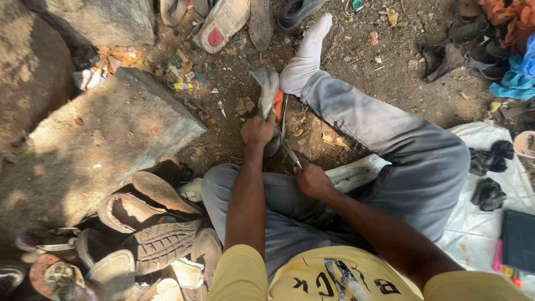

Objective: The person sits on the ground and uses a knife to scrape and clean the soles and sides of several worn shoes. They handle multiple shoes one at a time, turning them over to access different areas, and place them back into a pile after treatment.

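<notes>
Yellow shirt [312, 278] fills the bottom edge, closest to the lens, with grey trousers [390, 145] just beyond and a white-socked foot [312, 44] stretched out on the dirt.

Going from the left: a big stone slab [106, 134] is seen lying on the ground, and a heap of worn soles and sandals [150, 234] is piled right beside the bent knee. More old footwear [228, 19] is scattered along the top.

In the middle, a grey shoe with an orange inside [271, 95] is propped on end on the ground, right against the outstretched leg. It's pinned by the left hand [257, 131], which is closed over its lower end. A thin pointed tool [291, 153] is gripped in the right hand [312, 179], fist closed, tip aimed at the shoe's lower edge, close to the left hand.

How far along the work is can't really be judged; no stitching or glue line can be made out, and the sole still looks attached, so it's probably somewhere mid-job.

On the right, a white sheet [479, 223] is spread on the ground with a couple of dark crumpled pieces [489, 192] and a dark flat case [518, 239] on it. No real containers are visible, and what's inside the case can't be told.
</notes>
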